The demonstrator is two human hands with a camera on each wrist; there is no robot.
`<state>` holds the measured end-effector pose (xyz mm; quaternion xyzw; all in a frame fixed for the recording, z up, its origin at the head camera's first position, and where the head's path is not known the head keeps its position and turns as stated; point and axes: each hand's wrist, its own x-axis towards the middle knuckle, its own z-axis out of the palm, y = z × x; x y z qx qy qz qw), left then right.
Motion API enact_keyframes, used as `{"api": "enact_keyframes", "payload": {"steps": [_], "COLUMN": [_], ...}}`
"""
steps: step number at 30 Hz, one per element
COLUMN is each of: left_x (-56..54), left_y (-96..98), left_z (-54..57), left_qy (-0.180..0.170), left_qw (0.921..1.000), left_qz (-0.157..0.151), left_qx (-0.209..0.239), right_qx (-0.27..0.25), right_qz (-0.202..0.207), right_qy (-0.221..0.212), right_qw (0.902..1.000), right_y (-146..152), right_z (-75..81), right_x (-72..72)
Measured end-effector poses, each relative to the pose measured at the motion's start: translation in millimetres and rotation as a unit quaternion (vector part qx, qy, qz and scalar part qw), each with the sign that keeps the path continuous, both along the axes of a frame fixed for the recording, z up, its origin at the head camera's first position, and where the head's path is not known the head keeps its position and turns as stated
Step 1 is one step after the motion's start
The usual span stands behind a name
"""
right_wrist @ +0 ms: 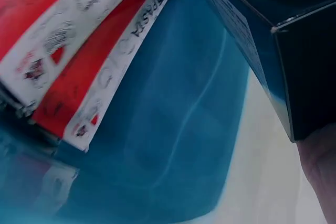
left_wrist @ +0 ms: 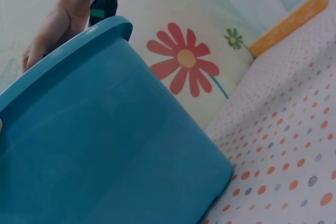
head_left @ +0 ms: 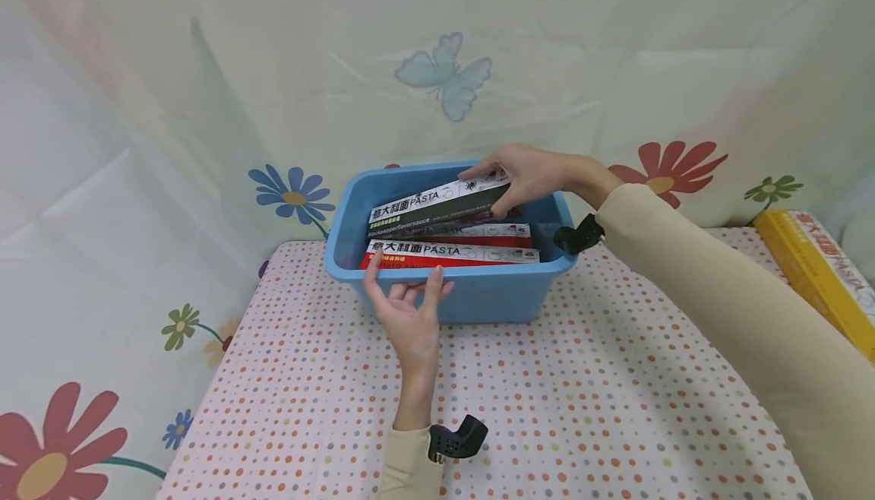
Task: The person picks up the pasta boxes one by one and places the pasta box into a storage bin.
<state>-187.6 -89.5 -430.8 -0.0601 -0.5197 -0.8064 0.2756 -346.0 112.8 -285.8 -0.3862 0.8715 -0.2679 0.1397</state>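
A blue plastic bin point(head_left: 472, 295) holds several pasta boxes lying on their long sides. My right hand point(head_left: 526, 173) grips the right end of a black-and-white pasta box point(head_left: 410, 215), thumb on the near side and fingers on the far side. That end is raised and the box slants inside the bin; its dark end face point(right_wrist: 310, 72) shows large in the right wrist view. My left hand point(head_left: 410, 321) holds the bin's front rim, index finger and thumb over it, other fingers curled below. Just inside that rim lie two red-and-white pasta boxes point(head_left: 478, 251).
A yellow pasta box point(head_left: 807, 264) lies on the table's right side. The dotted tablecloth point(head_left: 547, 409) covers the table, and a flowered cloth backdrop point(head_left: 581, 67) hangs directly behind the bin.
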Motion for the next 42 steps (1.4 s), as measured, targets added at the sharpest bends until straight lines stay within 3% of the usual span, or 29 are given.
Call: {"api": "enact_keyframes", "payload": {"steps": [11,30,42], "left_x": [1.8,1.3,-0.5], "left_y": [-6.5,-4.6,-5.9], "left_z": [1.3,2.5,0.4], "left_qy": [0.003,0.002,-0.009], "left_qw": [0.9999,0.9999,0.9999], "left_qz": [0.010,0.007,0.006], "left_qx": [-0.006,-0.010,-0.005], "right_qx": [0.006,0.015,-0.083], "right_qz": [-0.024,-0.036,-0.038], "right_qy": [-0.082,-0.094,-0.118], "right_qw": [0.9963,0.9948,0.9888], "right_y": [-2,8,17], "right_z": [-6.3,-8.7,-9.7], "right_x": [-20.3,-25.1,-23.5]}}
